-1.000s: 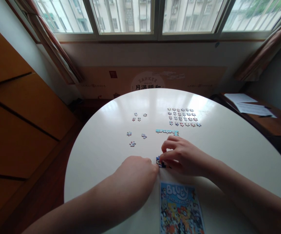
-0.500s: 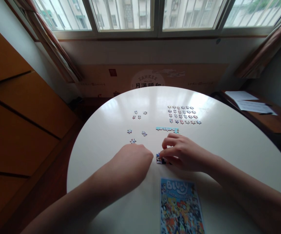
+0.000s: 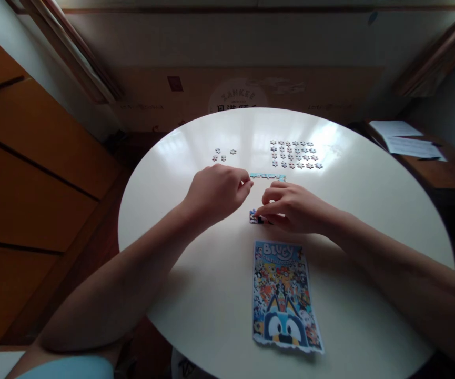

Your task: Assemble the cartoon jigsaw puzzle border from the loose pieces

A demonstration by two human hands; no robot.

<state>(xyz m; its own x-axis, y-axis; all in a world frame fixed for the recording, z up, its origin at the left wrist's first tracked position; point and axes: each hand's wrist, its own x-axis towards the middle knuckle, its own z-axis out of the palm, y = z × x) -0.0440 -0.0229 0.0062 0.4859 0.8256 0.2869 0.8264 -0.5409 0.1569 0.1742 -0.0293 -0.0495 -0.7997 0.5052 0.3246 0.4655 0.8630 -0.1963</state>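
Note:
My right hand (image 3: pixel 292 208) rests on the table with bent fingers, the fingertips down on a small joined section of puzzle pieces (image 3: pixel 253 217), which it partly covers. Raised to the left of it, my left hand (image 3: pixel 221 189) is closed, thumb and fingertips pinched together; whatever they may hold is hidden. The left fingertips appear beside the left end of a light-blue strip of joined puzzle pieces (image 3: pixel 266 176). Nearer to me lies a printed Bluey picture sheet (image 3: pixel 280 295) with a torn lower edge.
Rows of loose puzzle pieces (image 3: pixel 294 157) lie at the back right of the round white table (image 3: pixel 369 210). Several more loose pieces (image 3: pixel 223 158) sit at the back left. Beyond the table's right edge, papers (image 3: pixel 412 146) and pens rest on a brown surface.
My view has tilted down, bringing the whole picture sheet into sight. My left hand has moved away from the joined section toward the blue strip, covering some loose pieces. My right hand stays on the section.

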